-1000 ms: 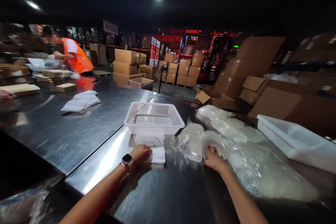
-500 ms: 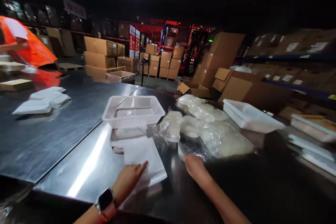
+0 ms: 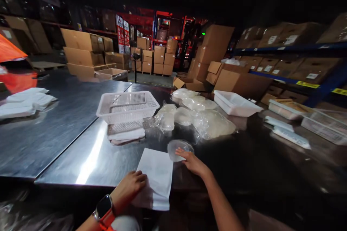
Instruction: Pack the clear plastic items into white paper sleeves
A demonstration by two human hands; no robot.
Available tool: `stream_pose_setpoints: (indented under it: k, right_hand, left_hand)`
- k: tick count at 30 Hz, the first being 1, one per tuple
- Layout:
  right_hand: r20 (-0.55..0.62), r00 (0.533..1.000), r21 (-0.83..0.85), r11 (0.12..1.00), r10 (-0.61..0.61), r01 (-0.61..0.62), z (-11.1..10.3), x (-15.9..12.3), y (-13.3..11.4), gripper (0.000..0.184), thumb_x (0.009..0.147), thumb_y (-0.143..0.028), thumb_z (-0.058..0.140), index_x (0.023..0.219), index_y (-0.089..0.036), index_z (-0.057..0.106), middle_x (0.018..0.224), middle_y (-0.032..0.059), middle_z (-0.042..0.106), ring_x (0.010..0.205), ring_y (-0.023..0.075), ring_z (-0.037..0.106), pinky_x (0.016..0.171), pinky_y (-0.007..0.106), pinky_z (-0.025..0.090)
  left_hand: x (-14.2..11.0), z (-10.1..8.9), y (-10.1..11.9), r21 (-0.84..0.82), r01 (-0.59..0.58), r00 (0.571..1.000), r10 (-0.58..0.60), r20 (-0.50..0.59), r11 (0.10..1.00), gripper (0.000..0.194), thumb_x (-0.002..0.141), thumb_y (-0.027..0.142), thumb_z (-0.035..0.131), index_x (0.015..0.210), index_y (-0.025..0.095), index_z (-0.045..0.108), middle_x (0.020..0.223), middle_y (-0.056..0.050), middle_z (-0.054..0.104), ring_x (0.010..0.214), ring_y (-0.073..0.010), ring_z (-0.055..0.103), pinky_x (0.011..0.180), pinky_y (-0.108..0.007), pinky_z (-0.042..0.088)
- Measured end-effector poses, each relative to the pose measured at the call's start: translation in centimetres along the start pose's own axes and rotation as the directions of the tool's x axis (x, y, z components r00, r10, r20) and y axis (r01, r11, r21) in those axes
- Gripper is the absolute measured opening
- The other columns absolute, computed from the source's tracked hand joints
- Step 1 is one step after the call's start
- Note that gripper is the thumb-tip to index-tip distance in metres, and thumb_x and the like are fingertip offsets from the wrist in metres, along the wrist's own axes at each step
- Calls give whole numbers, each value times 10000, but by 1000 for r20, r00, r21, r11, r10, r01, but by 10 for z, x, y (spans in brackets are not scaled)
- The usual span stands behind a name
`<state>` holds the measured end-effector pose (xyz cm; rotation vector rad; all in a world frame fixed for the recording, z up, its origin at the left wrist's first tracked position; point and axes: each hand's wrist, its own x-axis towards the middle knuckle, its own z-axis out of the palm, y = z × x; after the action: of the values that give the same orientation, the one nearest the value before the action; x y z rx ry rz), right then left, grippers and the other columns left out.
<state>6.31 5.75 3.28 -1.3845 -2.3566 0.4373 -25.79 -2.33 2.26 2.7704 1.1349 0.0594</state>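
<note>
My left hand (image 3: 132, 184) is closed on the left edge of a flat white paper bag (image 3: 157, 169). The bag overhangs the table's front edge, with a fold across its lower end. My right hand (image 3: 192, 160) grips a round, translucent plastic disc (image 3: 175, 148), shaped like a lid or shallow bowl, its fingers over the near side. The disc sits at the bag's upper right corner; whether they touch is unclear. Beyond it lie several clear plastic bags (image 3: 214, 122) of pale round pieces. More white paper (image 3: 127, 135) lies by the white perforated basket (image 3: 127, 115).
The dark metal table (image 3: 70, 133) has a seam on the left. White bags (image 3: 29, 101) are piled at far left, near an orange garment (image 3: 9, 48). A white tray (image 3: 235, 104) and several white packets (image 3: 291, 136) lie to the right. Cardboard boxes (image 3: 81, 48) stand behind.
The white paper bag has come nearer to me, away from the basket, with my left hand. My right hand has brought the disc away from the clear bags. The view has turned right.
</note>
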Motion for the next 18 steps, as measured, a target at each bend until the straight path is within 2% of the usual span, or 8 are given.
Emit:
stream_pose_setpoints:
  k: [4,6,9,13,16,18]
  right_hand:
    - [-96,995,-15,1000,20,-21,-7,2,4,616,692,73,393,1149,-156,736,1189,104,718,1153,234,670,1030,408,525]
    - [-161,986,-49,998,39,-48,-6,7,1,589,714,71,370,1134,-116,738,1190,138,715,1160,252,666,1054,430,503]
    - [-196,980,-87,995,22,-40,-2,15,-10,601,723,78,338,1140,-108,729,1249,127,693,1233,231,618,1107,401,449]
    - [-154,988,-118,993,5,-24,8,22,-32,525,755,50,384,1091,-138,741,1175,92,733,1163,220,660,1048,345,482]
    - [-162,985,-146,985,65,-89,16,29,-46,315,839,-85,530,1079,-128,729,1105,138,737,1096,286,679,1000,409,497]
    - [-204,969,-152,974,136,-169,20,36,-51,311,821,-164,635,1122,-116,698,1117,187,709,1095,333,663,968,451,504]
  left_hand:
    - [-3,4,9,15,54,998,-54,-27,998,201,945,147,530,1040,197,700,1234,-103,691,1024,-257,672,876,-381,521]
    - [-4,3,12,-16,84,996,-84,-6,996,247,931,125,509,1058,198,707,1302,-117,663,1022,-255,685,908,-389,518]
    - [-5,-2,17,-51,148,989,-147,15,988,294,924,97,470,1051,189,718,1280,-125,675,1020,-253,691,934,-396,508]
    - [-6,-5,25,-51,214,976,-216,-28,975,265,941,121,475,1051,175,710,1185,-115,710,1068,-258,657,920,-381,492]
    - [-8,-5,29,-47,273,958,-276,-79,961,229,943,122,485,1000,156,705,1105,-114,721,1046,-266,637,901,-397,485]
    - [-9,-4,30,-45,308,944,-311,-114,950,247,945,99,464,1006,147,699,1123,-116,707,1062,-269,615,911,-408,480]
